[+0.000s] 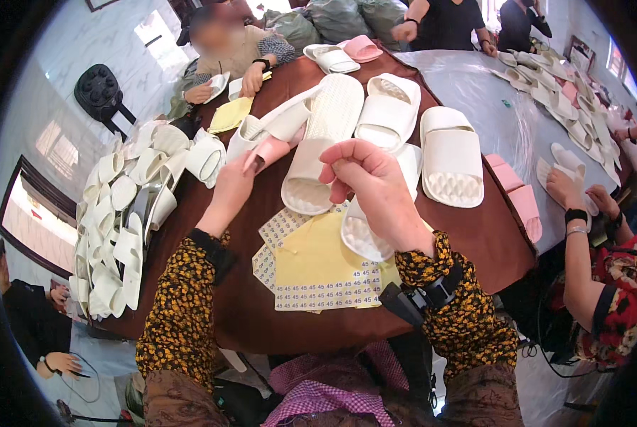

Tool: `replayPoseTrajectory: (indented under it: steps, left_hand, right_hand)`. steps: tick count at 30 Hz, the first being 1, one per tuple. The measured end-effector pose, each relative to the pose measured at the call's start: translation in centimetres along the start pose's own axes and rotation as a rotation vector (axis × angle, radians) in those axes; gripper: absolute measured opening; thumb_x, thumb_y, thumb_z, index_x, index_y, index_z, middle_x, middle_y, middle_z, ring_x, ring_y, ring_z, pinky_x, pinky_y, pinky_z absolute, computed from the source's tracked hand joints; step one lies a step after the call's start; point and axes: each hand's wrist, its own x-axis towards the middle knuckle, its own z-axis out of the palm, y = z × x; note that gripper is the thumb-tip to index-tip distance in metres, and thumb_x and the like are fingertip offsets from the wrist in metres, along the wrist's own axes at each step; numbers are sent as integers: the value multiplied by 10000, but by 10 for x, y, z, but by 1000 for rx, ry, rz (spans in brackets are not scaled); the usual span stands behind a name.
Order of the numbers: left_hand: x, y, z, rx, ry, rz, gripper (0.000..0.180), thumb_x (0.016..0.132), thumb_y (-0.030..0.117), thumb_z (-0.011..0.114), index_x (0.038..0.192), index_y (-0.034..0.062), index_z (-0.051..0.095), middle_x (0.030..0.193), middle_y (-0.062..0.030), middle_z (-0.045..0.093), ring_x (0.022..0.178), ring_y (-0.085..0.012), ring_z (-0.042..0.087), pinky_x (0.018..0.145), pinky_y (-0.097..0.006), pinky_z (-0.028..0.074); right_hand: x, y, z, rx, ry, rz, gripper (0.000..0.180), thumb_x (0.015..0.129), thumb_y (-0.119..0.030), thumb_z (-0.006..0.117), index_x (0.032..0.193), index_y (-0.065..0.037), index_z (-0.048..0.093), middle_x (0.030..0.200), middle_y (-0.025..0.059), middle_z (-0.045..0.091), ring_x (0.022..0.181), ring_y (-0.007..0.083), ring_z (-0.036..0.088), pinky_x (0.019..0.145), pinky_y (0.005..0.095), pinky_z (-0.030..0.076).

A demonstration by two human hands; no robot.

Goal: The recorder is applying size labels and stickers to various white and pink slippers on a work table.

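My left hand (231, 191) is closed at the near end of a white slide sandal (284, 117) turned on its side. A pinkish piece beside the fingers is hard to make out. Against that sandal leans a larger white slide (332, 107), sole lengthwise and strap toward me. My right hand (377, 181) hovers by its strap with thumb and forefinger pinched; whatever is between them is too small to tell. Below both hands lie yellow sticker sheets (318, 256) printed with rows of small numbers, and a white slide (364, 235) rests partly on them, half covered by my right hand.
More white slides (452, 156) stand to the right, with pink slides (515, 196) at the table edge. A heap of white slides (108, 242) fills the left side. Across the brown-covered table (261, 324) a person handles slides; other people work at a second table (460, 78).
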Motion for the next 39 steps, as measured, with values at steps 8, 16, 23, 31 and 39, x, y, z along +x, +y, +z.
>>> replayPoseTrajectory:
  steps: [8, 16, 23, 31, 39]
  left_hand:
    - [-4, -41, -16, -982, 213, -426, 417, 920, 205, 589, 1213, -85, 527, 1173, -105, 624, 994, -173, 630, 839, -322, 513]
    - [-22, -47, -53, -1368, 23, -738, 467, 940, 184, 562, 1360, 44, 413, 1321, -106, 530, 1155, -278, 573, 878, -501, 521]
    - [-48, -48, -91, -1420, 80, -892, 430, 961, 211, 530, 1365, 107, 429, 1302, -81, 558, 1148, -268, 582, 853, -507, 529]
    - [-91, 7, -149, -1475, -163, -643, 463, 871, 142, 640, 1273, -34, 492, 1213, -125, 604, 1084, -189, 610, 909, -331, 508]
    - [-48, 47, -145, -1425, -228, -596, 467, 948, 339, 557, 1216, -42, 522, 1164, -128, 618, 1037, -188, 615, 889, -322, 501]
  right_hand:
    - [2, -3, 2, -21, -2, 32, 171, 895, -69, 507, 1014, -3, 610, 803, 40, 628, 630, 79, 546, 574, 213, 442]
    - [5, 7, -5, -20, -3, 51, 181, 897, -82, 507, 1018, -5, 617, 819, 39, 640, 635, 80, 548, 595, 220, 446]
    - [5, 8, -5, -5, 14, 71, 149, 918, -70, 514, 993, -7, 626, 802, 43, 632, 612, 97, 547, 605, 234, 457]
    - [6, 25, -1, -405, -199, -40, 445, 921, -199, 591, 1284, 31, 474, 1098, 117, 612, 960, 161, 593, 805, 281, 493]
    - [3, 9, -3, -174, -377, 265, 379, 912, -207, 623, 1207, 22, 561, 1054, 106, 647, 911, 152, 639, 816, 271, 507]
